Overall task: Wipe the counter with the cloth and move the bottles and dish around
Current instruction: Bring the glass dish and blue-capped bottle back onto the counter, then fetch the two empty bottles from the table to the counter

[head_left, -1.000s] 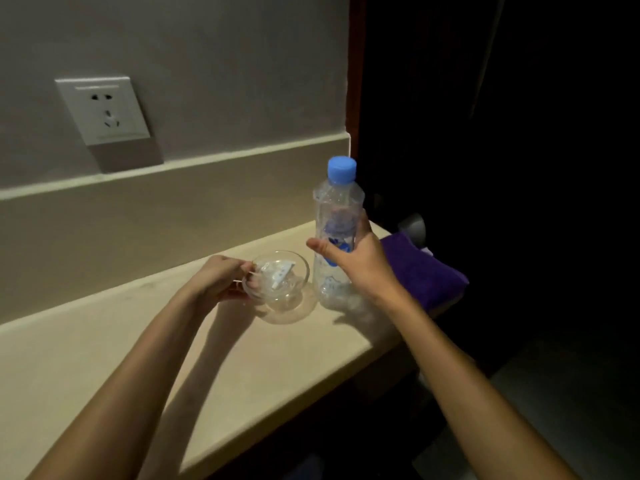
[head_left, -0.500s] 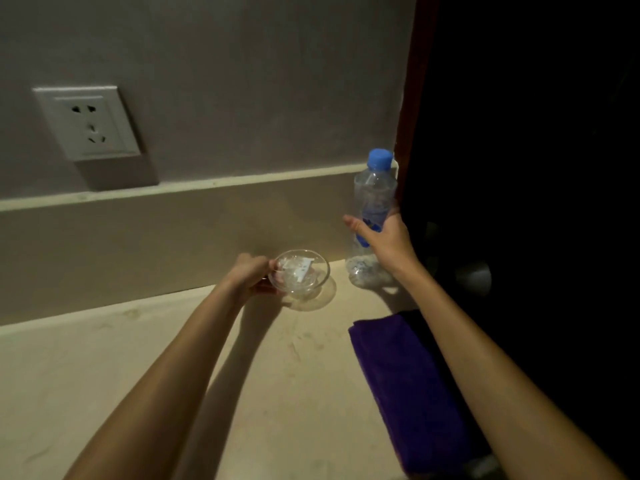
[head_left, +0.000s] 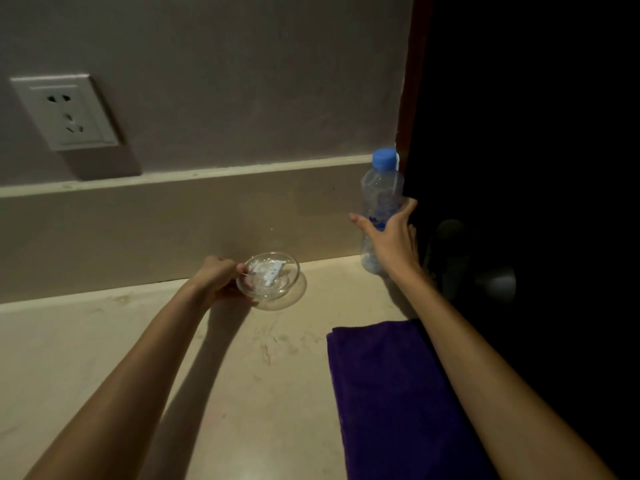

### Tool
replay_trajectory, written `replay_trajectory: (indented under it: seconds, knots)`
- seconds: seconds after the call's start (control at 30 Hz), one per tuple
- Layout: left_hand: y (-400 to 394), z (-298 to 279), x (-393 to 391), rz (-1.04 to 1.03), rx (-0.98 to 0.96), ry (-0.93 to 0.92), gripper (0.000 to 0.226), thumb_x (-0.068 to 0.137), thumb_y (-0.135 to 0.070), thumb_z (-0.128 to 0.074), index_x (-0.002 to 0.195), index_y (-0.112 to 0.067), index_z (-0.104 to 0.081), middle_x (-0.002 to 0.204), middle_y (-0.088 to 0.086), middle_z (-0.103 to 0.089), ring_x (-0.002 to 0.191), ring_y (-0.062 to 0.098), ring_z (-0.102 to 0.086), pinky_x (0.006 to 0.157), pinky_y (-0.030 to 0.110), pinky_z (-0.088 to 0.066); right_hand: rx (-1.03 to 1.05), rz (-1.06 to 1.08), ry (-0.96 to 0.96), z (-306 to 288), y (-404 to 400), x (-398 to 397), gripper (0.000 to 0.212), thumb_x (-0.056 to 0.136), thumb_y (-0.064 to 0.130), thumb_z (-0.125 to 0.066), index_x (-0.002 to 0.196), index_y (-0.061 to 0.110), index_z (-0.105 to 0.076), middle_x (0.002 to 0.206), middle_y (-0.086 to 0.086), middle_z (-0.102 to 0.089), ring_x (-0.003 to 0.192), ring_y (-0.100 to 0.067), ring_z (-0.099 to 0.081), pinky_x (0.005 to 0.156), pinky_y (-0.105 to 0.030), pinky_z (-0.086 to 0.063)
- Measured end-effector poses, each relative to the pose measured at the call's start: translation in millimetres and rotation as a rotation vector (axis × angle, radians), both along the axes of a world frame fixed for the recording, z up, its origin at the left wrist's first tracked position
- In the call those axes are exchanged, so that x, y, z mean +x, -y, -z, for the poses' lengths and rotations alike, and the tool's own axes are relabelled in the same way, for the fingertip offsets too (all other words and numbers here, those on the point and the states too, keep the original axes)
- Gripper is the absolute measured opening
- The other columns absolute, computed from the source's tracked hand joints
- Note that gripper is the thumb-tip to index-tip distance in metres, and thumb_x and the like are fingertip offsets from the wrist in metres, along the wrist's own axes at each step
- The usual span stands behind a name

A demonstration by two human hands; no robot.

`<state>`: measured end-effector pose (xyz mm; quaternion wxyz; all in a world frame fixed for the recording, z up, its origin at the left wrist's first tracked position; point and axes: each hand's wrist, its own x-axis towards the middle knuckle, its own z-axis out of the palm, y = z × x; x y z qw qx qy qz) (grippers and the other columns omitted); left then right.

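Note:
A small clear glass dish with a white packet inside sits on the beige counter near the back ledge; my left hand grips its left rim. A clear plastic bottle with a blue cap stands upright at the counter's far right corner, and my right hand is wrapped around its middle. A folded purple cloth lies flat on the counter at the right edge, under my right forearm, untouched.
A white wall socket is on the grey wall at the upper left. A raised ledge runs along the back of the counter. To the right of the counter's end is a dark space with a dim round object.
The dish and the bottle have gone toward the back ledge and the far right corner with my hands on them. The view has turned, so the cloth now lies nearer to me.

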<state>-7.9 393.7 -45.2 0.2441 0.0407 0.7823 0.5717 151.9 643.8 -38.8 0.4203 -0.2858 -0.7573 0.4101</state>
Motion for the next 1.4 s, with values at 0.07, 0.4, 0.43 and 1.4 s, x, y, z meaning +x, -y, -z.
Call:
replay_trajectory:
  seconds: [0.07, 0.4, 0.43, 1.4]
  knots:
    - [3, 0, -2, -0.014, 0.002, 0.0, 0.013, 0.098, 0.008, -0.054, 0.104, 0.016, -0.062, 0.084, 0.027, -0.063, 0.06, 0.032, -0.064, 0.036, 0.033, -0.055, 0.025, 0.055, 0.01, 3, 4, -1, 0.085, 0.08, 0.046, -0.081, 0.139, 0.011, -0.031, 0.143, -0.011, -0.05, 0.128, -0.03, -0.056, 0.093, -0.029, -0.043]
    - [8, 2, 1, -0.008, 0.021, 0.007, 0.014, 0.1, 0.006, -0.053, 0.095, 0.013, -0.064, 0.078, 0.024, -0.061, 0.046, 0.023, -0.066, 0.039, 0.035, -0.058, 0.237, 0.339, -0.025, 16, 13, -12, 0.097, 0.065, 0.049, -0.09, 0.134, 0.004, -0.039, 0.132, -0.015, -0.043, 0.117, -0.026, -0.049, 0.095, -0.03, -0.044]
    - [8, 2, 0, -0.008, 0.021, 0.012, 0.014, 0.1, 0.006, -0.054, 0.097, 0.013, -0.065, 0.078, 0.024, -0.062, 0.05, 0.026, -0.066, 0.04, 0.038, -0.059, 0.231, 0.34, -0.024, 17, 11, -11, 0.098, 0.065, 0.049, -0.09, 0.135, 0.003, -0.039, 0.131, -0.015, -0.044, 0.116, -0.027, -0.05, 0.094, -0.028, -0.041]
    - [322, 26, 197, -0.536, 0.221, -0.433, 0.023, 0.105, -0.031, -0.055, 0.114, -0.019, -0.072, 0.097, 0.003, -0.073, 0.075, 0.006, -0.062, 0.057, 0.017, -0.045, -0.22, -0.927, 0.031, 23, 378, 90, 0.02, 0.1, 0.03, -0.063, 0.117, 0.02, -0.063, 0.108, 0.011, -0.067, 0.097, 0.0, -0.064, 0.076, -0.011, -0.049]
